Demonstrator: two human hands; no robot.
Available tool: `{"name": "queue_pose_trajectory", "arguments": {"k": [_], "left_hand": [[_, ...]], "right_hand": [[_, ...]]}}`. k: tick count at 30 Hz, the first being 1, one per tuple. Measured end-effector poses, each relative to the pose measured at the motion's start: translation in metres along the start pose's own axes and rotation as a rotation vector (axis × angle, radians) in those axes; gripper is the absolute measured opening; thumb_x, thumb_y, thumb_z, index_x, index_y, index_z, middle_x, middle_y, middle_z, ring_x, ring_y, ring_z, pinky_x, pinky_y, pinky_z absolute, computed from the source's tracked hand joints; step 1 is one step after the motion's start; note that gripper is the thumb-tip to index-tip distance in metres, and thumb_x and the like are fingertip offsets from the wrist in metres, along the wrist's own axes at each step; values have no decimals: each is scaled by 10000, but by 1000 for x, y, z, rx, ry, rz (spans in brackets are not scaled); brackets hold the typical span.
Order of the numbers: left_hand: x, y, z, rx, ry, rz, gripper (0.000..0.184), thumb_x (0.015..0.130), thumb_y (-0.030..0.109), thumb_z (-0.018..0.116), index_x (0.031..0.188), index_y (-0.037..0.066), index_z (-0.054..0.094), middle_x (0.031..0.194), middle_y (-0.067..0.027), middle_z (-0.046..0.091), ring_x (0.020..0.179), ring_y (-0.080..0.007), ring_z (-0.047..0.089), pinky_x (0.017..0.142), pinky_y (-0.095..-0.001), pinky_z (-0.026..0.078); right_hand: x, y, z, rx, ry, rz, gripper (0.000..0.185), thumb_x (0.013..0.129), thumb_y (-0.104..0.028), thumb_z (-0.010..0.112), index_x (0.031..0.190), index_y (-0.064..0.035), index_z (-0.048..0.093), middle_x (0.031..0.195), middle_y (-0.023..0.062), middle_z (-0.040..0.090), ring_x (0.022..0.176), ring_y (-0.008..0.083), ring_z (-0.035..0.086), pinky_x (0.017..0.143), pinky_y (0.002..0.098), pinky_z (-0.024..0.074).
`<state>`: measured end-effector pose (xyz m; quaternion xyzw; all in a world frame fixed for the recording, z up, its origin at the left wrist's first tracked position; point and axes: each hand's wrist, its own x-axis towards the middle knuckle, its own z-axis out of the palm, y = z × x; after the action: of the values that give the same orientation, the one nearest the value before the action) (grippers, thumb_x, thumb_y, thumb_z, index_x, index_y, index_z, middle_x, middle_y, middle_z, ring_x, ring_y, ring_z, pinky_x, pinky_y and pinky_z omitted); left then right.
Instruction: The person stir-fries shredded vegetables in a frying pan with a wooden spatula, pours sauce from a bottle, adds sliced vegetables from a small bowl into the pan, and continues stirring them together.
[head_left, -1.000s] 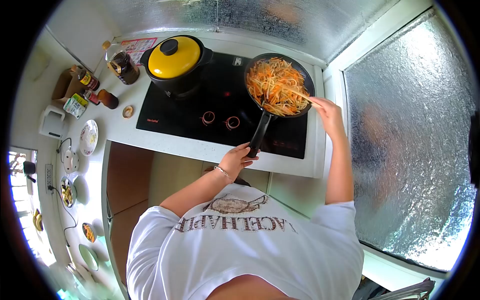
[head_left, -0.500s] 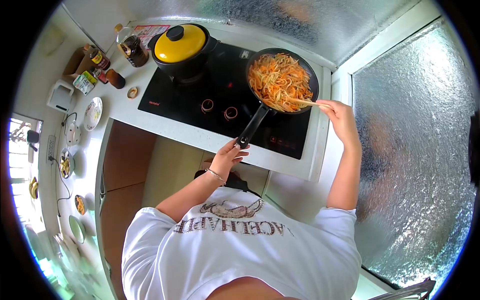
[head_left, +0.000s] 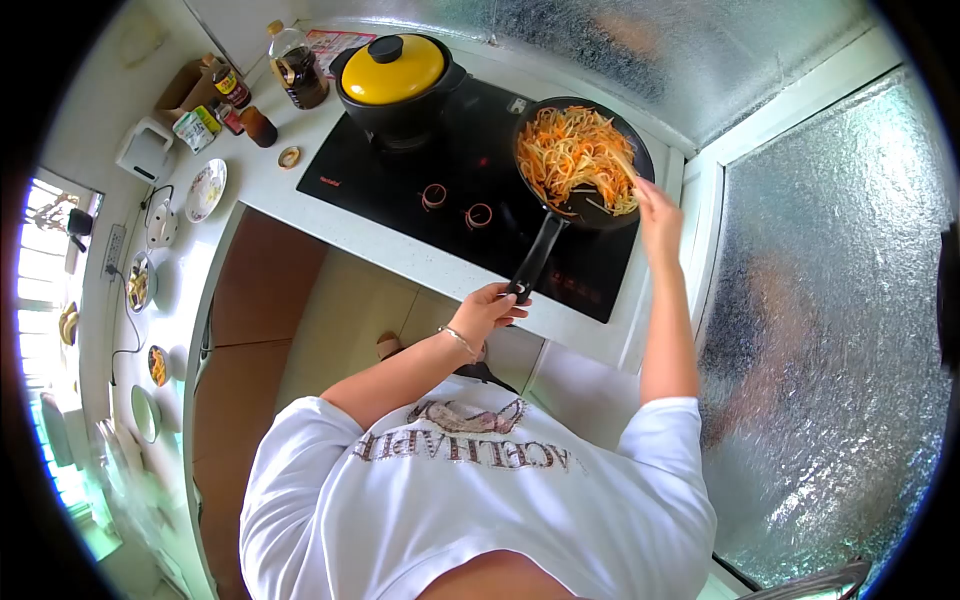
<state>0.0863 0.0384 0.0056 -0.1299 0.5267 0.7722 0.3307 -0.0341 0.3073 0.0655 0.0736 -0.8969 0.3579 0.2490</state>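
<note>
My left hand [head_left: 487, 311] is closed round the end of the black handle [head_left: 540, 258] of a frying pan [head_left: 645, 150] on the right of the cooktop. In the pan lies a heap of shredded carrot and pale shreds [head_left: 570, 150], with part of the dark bottom bare near the handle. My right hand [head_left: 660, 218], over the pan's right rim, is closed on a light wooden stirring utensil [head_left: 625, 165]. Its lower end is among the shreds, so its exact kind is hidden.
A black pot with a yellow lid [head_left: 393, 72] stands on the left of the black cooktop [head_left: 420, 160]. Bottles [head_left: 298, 70], a jar [head_left: 259, 128] and a plate [head_left: 206, 190] stand on the left counter. A textured glass panel [head_left: 800, 330] rises close on my right.
My right hand has moved up and inward over the pan, tilting the utensil more steeply. The shreds have shifted away from the handle, baring some pan bottom. My left hand keeps its hold.
</note>
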Motion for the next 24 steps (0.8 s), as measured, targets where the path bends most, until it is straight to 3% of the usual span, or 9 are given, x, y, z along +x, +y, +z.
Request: {"name": "queue_pose_trajectory", "arguments": {"k": [1,5,7,9,12,15,19,21,24], "left_hand": [[1,0,3,1,-18,-17,268,906,160,439,1139,38,489,1043,-63,605,917,-132,566,825,-271,397],[5,3,7,-5,-53,-43,255,905,172,447,1121,48,498,1038,-43,607,943,-118,547,854,-279,383],[6,4,7,36,-76,-89,245,908,181,442,1105,52,509,1034,-34,609,940,-112,548,846,-273,385],[11,2,7,56,-97,-84,238,911,190,437,1091,57,520,1028,-25,611,924,-109,554,829,-263,390],[10,2,12,66,-102,-111,237,914,195,434,1086,60,523,1025,-23,612,907,-109,562,812,-254,396],[9,-2,15,82,-116,-96,240,915,199,430,1090,61,519,1027,-24,612,903,-112,569,800,-253,402],[8,-3,16,13,-90,-110,247,912,192,435,1110,60,499,1029,-38,612,908,-123,575,783,-258,410],[10,-2,17,2,-91,-107,249,910,189,437,1116,59,492,1030,-44,611,910,-126,576,780,-260,412],[11,-4,18,-4,-78,-132,244,907,182,443,1113,58,486,1030,-50,612,902,-132,579,768,-257,415]], "right_hand": [[-2,5,12,-38,-81,29,188,836,-90,557,994,-10,617,981,143,627,894,232,610,776,279,460],[-13,-19,14,-110,-189,-118,188,833,-114,569,982,-12,622,964,139,632,873,244,615,762,298,466],[-16,-44,-9,-92,-222,40,188,832,-120,571,976,-9,621,938,141,635,855,250,616,753,305,468],[-11,-65,-13,-76,-166,14,184,842,-127,565,979,-17,621,851,120,646,780,202,629,707,273,473],[3,-81,17,148,-102,213,186,838,-146,570,961,-14,612,695,100,622,605,139,621,559,248,465],[22,-51,59,86,-56,200,183,845,-144,541,919,10,609,650,98,620,570,158,616,550,264,465],[32,-17,30,35,146,366,172,850,-128,526,923,2,612,615,70,613,520,114,577,519,240,459],[35,-20,18,109,204,454,207,849,-157,504,898,17,606,622,98,610,545,143,605,502,257,456],[34,-44,41,224,216,385,208,844,-157,515,916,17,604,608,85,608,556,137,611,499,254,455]]}}
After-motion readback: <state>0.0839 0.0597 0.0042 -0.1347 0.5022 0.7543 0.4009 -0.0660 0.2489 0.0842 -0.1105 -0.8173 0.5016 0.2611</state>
